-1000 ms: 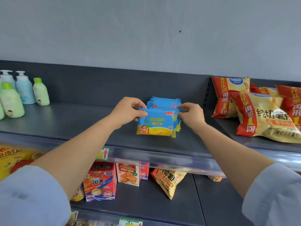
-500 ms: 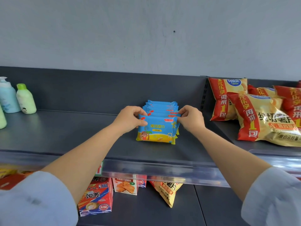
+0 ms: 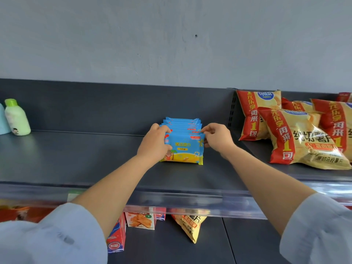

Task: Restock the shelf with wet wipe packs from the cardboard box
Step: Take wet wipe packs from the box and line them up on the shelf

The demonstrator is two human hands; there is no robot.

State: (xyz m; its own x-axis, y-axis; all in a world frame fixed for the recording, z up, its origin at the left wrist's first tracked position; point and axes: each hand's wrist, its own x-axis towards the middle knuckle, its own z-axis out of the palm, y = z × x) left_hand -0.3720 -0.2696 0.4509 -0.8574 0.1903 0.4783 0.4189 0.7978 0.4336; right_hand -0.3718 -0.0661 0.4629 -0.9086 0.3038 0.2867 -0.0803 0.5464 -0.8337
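Since a second ago the row of blue wet wipe packs (image 3: 182, 141) has been squared up: the front pack stands straighter against those behind it, mid-shelf (image 3: 80, 161) near the back panel. That suggests this batch is nearly placed. The left hand (image 3: 154, 144) cups the row's left edge, fingers curled around the front pack; the right hand (image 3: 217, 139) pinches its upper right corner. The cardboard box is out of view.

left hand (image 3: 155, 146) | right hand (image 3: 217, 139) | flank upright wet wipe packs (image 3: 183, 147) | on shelf (image 3: 85, 159)
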